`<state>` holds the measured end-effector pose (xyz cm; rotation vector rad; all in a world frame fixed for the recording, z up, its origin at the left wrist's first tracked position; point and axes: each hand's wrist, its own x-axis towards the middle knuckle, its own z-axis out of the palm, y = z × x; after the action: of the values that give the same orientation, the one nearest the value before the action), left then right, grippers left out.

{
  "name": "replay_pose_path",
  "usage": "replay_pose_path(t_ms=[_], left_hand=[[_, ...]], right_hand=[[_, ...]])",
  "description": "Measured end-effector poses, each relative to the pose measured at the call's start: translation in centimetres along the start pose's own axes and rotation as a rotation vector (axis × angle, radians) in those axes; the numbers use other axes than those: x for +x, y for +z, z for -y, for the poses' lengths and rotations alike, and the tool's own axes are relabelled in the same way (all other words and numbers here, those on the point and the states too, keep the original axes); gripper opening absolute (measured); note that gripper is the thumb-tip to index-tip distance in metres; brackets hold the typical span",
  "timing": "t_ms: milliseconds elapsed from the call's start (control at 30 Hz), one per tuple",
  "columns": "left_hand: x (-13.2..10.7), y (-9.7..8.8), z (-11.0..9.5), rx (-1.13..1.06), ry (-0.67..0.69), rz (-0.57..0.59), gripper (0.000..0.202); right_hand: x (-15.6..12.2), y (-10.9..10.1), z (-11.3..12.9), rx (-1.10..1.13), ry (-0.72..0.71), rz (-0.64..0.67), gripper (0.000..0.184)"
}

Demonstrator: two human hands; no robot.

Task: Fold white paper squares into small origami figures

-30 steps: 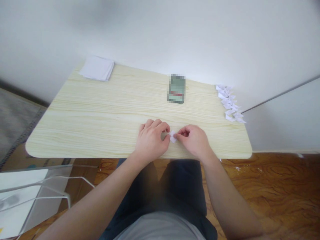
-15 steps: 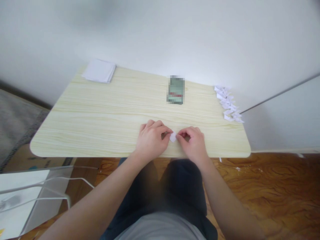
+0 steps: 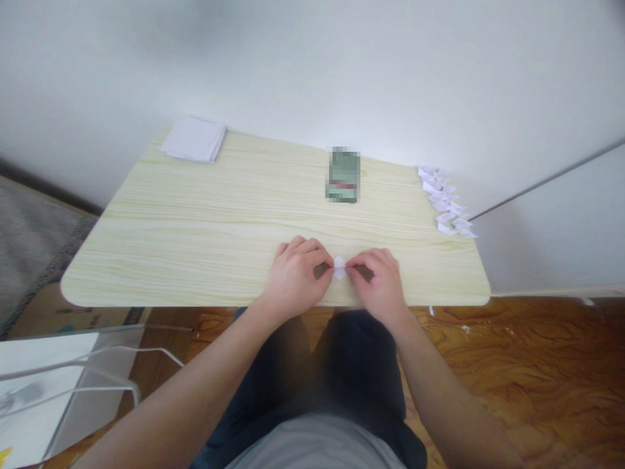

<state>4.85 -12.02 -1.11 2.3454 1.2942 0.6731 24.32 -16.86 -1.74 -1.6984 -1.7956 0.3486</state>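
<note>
A small folded piece of white paper (image 3: 339, 268) is held just above or on the table near its front edge. My left hand (image 3: 299, 277) pinches its left corner between thumb and forefinger. From the other side, my right hand (image 3: 378, 277) pinches the right corner with thumb and forefinger. The paper looks diamond-shaped, with a crease across its middle between the two pinches. Fingertips cover both of its side corners.
White folded paper figures (image 3: 445, 200) stand in a row along the right end of the wooden table (image 3: 195, 228). A stack of white paper sheets (image 3: 194, 138) lies at the back left. A pixelated green rectangular object (image 3: 344, 176) lies at the back middle, by the wall.
The paper has turned slightly and now shows a crease across its middle. Both hands have stayed almost in place, the left fingertips shifting a little.
</note>
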Motion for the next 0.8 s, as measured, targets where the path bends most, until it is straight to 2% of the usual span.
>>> replay_pose_path(t_ms=[233,533,800], left_hand=[[-0.1,-0.1,0.6,-0.02,0.012,0.026,0.011],[-0.3,-0.4,0.6,-0.003,0.034,0.038,0.014],[0.0,-0.4,0.3,0.0,0.0,0.038,0.008]], right_hand=[[-0.4,-1.2,-0.3,-0.04,-0.033,0.099,0.008],[-1.2,-0.8,0.2,-0.081,-0.007,0.038,0.007],[-0.1,-1.4,1.1,-0.167,0.025,0.121,0.007]])
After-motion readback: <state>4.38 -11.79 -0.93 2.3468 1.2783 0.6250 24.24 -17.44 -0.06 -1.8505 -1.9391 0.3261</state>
